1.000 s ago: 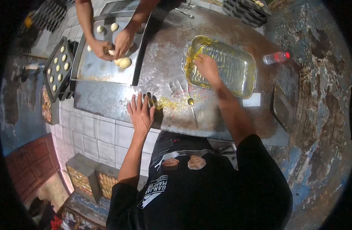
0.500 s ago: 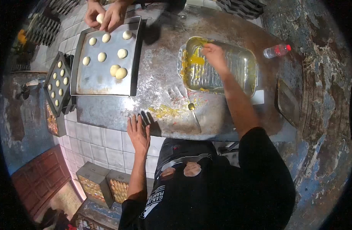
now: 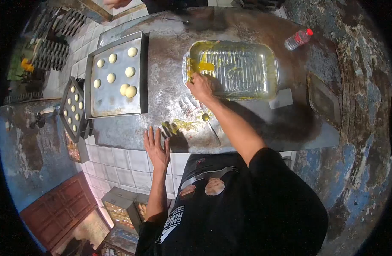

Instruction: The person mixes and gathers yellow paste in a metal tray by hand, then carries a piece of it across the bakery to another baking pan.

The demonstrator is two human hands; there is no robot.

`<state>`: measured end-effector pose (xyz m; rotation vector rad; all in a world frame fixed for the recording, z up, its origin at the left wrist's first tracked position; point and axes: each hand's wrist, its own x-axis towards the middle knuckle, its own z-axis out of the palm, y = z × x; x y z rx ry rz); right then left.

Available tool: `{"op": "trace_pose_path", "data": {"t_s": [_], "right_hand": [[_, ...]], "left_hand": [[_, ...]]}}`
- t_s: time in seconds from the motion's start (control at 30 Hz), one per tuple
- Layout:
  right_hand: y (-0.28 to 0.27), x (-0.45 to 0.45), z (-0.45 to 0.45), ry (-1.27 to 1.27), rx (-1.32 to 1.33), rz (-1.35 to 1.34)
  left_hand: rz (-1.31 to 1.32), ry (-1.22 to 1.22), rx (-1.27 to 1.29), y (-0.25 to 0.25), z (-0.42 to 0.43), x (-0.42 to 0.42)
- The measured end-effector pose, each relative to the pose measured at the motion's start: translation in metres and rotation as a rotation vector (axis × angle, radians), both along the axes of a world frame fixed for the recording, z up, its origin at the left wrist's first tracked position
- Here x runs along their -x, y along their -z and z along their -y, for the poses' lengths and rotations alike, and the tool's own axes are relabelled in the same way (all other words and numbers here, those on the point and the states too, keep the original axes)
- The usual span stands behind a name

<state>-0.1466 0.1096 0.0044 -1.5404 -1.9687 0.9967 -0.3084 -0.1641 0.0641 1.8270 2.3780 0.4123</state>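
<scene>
A clear rectangular dish (image 3: 267,94) stands on the worktable, its left side smeared with a yellow paste (image 3: 206,66). My right hand (image 3: 201,86) is at the dish's near left corner, fingers bent together and pointing down by the rim. Whatever those fingers hold, if anything, is hidden. At the table's front edge my left hand (image 3: 156,149) rests with its fingers stretched out, holding nothing. Between the hands, a metal spoon (image 3: 211,128) lies on the tabletop beside a yellow smear (image 3: 181,124).
Left on the table, a metal baking tray (image 3: 112,109) carries several round dough balls (image 3: 130,71). Another tray of balls (image 3: 73,106) sits beyond the table's left end. A red-capped bottle (image 3: 298,39) lies at the back right. Another person's hand (image 3: 117,3) shows at the top edge.
My right hand has moved from inside the dish to its near left corner. The other person's hands have left the baking tray. My left hand stays at the table edge.
</scene>
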Motion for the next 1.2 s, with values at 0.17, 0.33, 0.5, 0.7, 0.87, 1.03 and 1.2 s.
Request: {"op": "trace_pose_path", "data": {"t_s": [0.17,0.33,0.5,0.7,0.87,1.03,1.2], "right_hand": [[0.002,0.0,-0.002,-0.027,0.061,0.089],[-0.018,0.011,-0.004,-0.072,0.048,0.221],[-0.015,0.026,-0.009,-0.079,-0.012,0.336],[-0.001,-0.013,-0.012,0.129,0.063,0.017],[-0.025,-0.013,-0.009,0.006,0.063,0.057],[-0.031,0.015,-0.016,-0.04,0.069,0.323],[-0.001,0.006,-0.024,-0.065,-0.036,0.24]], "left_hand": [[-0.004,-0.011,-0.017,-0.007,0.014,-0.011],[-0.029,-0.039,-0.033,-0.005,0.029,-0.017],[0.005,-0.056,-0.046,-0.001,0.039,-0.017],[0.042,-0.1,-0.07,0.004,0.044,-0.011],[0.086,-0.097,-0.064,0.015,0.042,-0.005],[0.127,-0.091,-0.068,0.014,0.032,0.006],[0.138,-0.125,-0.097,0.014,0.034,0.024]]}}
